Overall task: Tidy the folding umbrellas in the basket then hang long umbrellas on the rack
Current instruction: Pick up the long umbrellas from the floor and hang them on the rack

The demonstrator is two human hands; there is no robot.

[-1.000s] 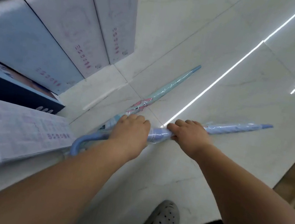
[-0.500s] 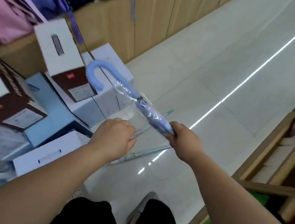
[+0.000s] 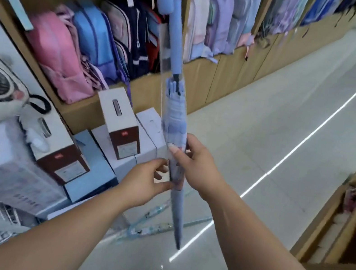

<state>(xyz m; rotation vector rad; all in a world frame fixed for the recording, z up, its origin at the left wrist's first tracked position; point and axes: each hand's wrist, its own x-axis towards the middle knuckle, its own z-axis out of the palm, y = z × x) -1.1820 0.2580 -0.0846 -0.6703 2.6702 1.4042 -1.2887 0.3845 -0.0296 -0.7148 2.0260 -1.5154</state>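
The right hand [image 3: 193, 163] grips the long blue umbrella [image 3: 176, 120] mid-shaft, held near upright, tip above the floor [image 3: 266, 138]; the left hand [image 3: 147, 181] pinches its clear sleeve; boxes [image 3: 123, 130] crowd the left, open aisle to the right.

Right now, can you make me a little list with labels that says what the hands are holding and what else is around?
held thing: long blue umbrella in a clear sleeve, nearly upright, handle up, tip down
right hand: gripping the umbrella's middle
left hand: pinching the umbrella just below the right hand
on the floor: two more long umbrellas lying below the hands
left side: stacked boxes
shelf behind: backpacks in pink, blue and purple
rack: cannot tell where
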